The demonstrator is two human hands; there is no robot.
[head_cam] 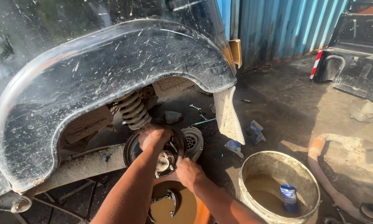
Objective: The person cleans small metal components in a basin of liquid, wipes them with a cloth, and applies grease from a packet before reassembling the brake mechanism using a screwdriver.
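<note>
Hands, 2: left (153, 136) grips brake hub (155, 153) top, right (188, 171) pinches its edge; 1 bucket (252, 166) nearby.

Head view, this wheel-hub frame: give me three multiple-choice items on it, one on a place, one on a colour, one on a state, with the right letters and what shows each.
1. Where does the blue can stand?
A. Inside the pale bucket
B. On the black fender
C. In the orange basin

2. What colour is the corrugated wall behind the vehicle?
A. Red
B. Blue
C. White

3. What is the state of the wheel position under the fender?
A. A tyre is mounted
B. A cloth covers it
C. The wheel is off, the brake assembly bare

Answers:
1 A: the can stands in murky liquid within the bucket's rim.
2 B: its ribbed sheets are blue.
3 C: the left hand and right hand rest directly on the exposed hub, with the coil spring visible above.
</note>
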